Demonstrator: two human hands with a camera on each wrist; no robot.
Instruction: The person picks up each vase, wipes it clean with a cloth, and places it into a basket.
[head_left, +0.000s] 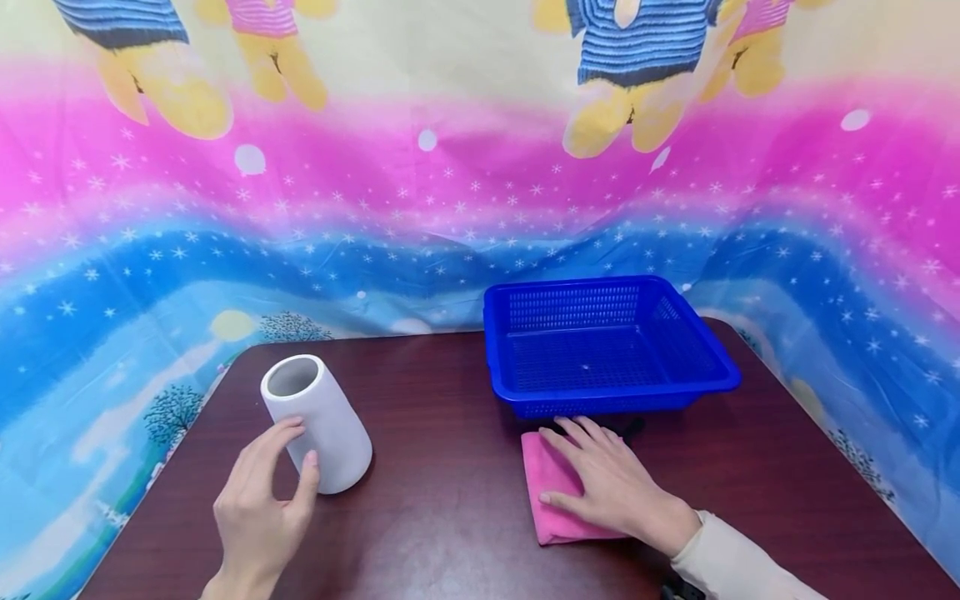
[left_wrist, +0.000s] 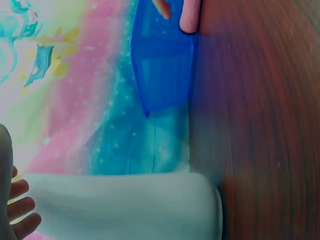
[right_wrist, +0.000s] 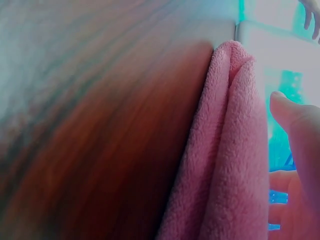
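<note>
A white tapered vase (head_left: 337, 442) with an open top stands upright on the left part of the table. My left hand (head_left: 258, 504) is at its near side, thumb and fingers spread apart and not closed round it. In the left wrist view, the fingertips show close to one end of the vase (left_wrist: 130, 205). On the right, a folded pink towel (head_left: 558, 521) lies in front of the basket. Over it, my right hand (head_left: 615, 483) is spread with loosely extended fingers. The right wrist view shows the thumb (right_wrist: 285, 112) beside the towel's (right_wrist: 235, 150) folded edge, pinching nothing.
A blue perforated plastic basket (head_left: 607, 400) sits at the back right of the dark wooden table (head_left: 435, 500). Something black (head_left: 633, 429) shows partly between the basket and my right hand. A colourful printed cloth (head_left: 420, 192) hangs behind the table and at its sides.
</note>
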